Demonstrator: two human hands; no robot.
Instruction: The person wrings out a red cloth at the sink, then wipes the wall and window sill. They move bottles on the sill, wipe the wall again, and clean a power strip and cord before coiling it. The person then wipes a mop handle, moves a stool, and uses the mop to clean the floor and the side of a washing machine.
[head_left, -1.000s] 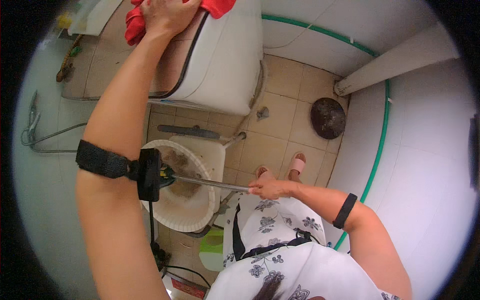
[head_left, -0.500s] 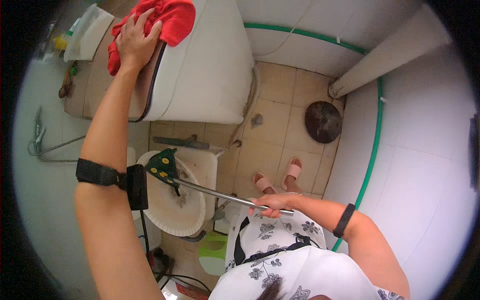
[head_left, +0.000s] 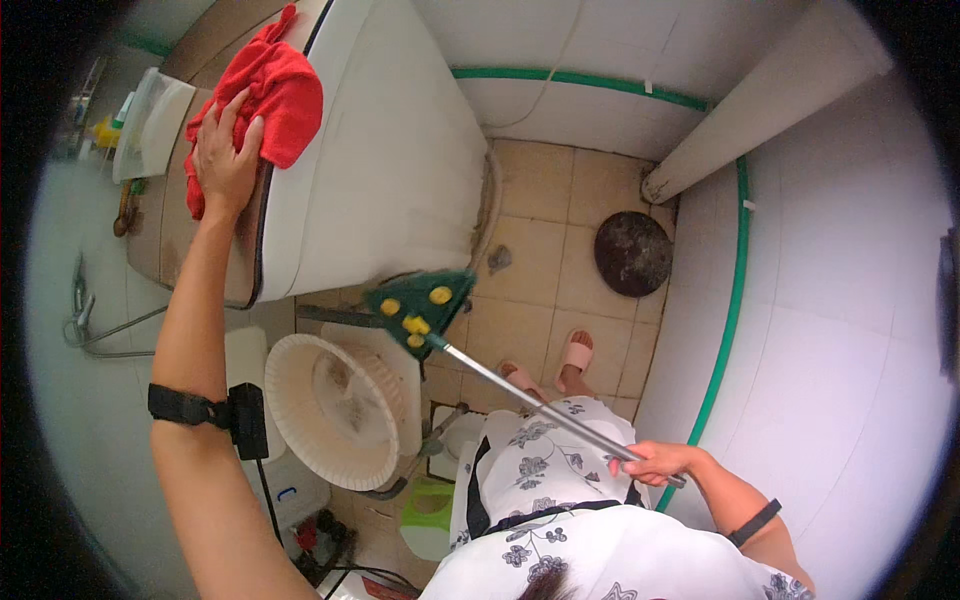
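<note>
My left hand lies on a crumpled red cloth, fingers bent over it, on the brown top of a white washing machine. In my right hand is the metal pole of a mop, gripped near its end. The pole slants up to the left, to a dark green triangular mop head with yellow round parts. That head is beside the machine's lower edge, up and right of a cream ribbed basin that has cloudy water in it.
A white pipe stands at the right wall, near a dark round disc on the tiled floor. A clear container sits on the machine. A green stool is below the basin. Pink slippers are on my feet.
The mop head has left the basin, moving right, and my right hand has shifted right and down with the pole. My left hand and the cloth have moved left and slightly down in view.
</note>
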